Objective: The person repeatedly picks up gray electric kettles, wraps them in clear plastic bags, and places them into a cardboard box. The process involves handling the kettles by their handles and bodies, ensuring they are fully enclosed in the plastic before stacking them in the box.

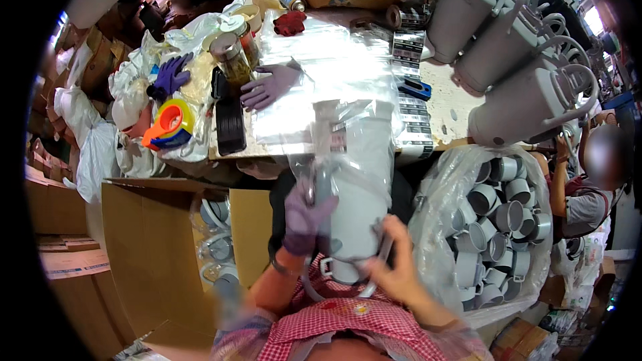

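A large grey insulated jug (pixel 361 227) lies in front of me, its lid and looped handle toward my body. A clear plastic bag (pixel 324 130) covers its far part and runs up onto the table edge. My left hand (pixel 304 219), in a purple glove, grips the jug's left side by the plastic. Bare and at the lid end, my right hand (pixel 398 267) has its fingers closed round the jug's handle on the right side. Its inner fingertips are partly hidden.
More grey jugs (pixel 518 103) stand on the table's right. A plastic-lined container of grey cups (pixel 495 227) is at my right, an open cardboard box (pixel 160 247) at my left. A tape dispenser (pixel 170 124), a purple glove (pixel 271 85) and a blue cutter (pixel 416 88) lie ahead. Another person (pixel 585 194) is far right.
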`<state>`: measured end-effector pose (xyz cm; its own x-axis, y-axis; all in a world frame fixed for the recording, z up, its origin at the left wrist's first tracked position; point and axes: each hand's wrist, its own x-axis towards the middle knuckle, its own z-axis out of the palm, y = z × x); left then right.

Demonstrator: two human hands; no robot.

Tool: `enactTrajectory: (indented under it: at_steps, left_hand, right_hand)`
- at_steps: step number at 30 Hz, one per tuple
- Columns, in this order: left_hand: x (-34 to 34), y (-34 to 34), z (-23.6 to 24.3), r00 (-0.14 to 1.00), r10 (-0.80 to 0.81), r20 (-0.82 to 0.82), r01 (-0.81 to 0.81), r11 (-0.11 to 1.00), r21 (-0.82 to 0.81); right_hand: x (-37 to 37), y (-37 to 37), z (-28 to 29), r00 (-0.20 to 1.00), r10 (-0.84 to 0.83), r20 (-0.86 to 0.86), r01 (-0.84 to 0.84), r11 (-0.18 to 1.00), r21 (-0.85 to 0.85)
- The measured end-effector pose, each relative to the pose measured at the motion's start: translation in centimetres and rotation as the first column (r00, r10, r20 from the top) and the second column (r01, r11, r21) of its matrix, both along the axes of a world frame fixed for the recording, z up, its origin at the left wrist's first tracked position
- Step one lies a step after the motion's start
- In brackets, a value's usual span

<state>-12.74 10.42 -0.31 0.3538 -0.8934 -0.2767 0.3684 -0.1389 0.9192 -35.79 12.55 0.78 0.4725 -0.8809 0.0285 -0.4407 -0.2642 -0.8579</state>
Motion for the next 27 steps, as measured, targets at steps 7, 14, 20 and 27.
enactTrajectory:
  at_steps: [7,14,20,27]
  left_hand:
    - [4.1,-4.4,-2.2,0.882,0.147,-0.447,-0.194,0.979,-0.061]
    - [7.1,-6.2,4.4,0.587,0.196,0.786,-0.047,0.977,-0.208]
    - [-11.3,3.4,21.6,0.263,-0.088,0.961,0.964,0.067,-0.257]
    - [0.6,6.8,24.3,0.017,-0.147,0.989,0.834,0.547,0.067]
  right_hand:
    - [-5.8,7.5,-8.8,0.739,-0.641,0.208,0.352,0.630,0.692]
    - [-4.1,4.6,-3.5,0.857,-0.276,0.436,0.255,0.961,0.107]
    - [-1.8,2.5,16.5,0.942,0.125,-0.313,-0.295,0.754,-0.587]
    - [-0.5,-6.4,20.5,0.887,0.234,-0.399,-0.447,0.653,-0.611]
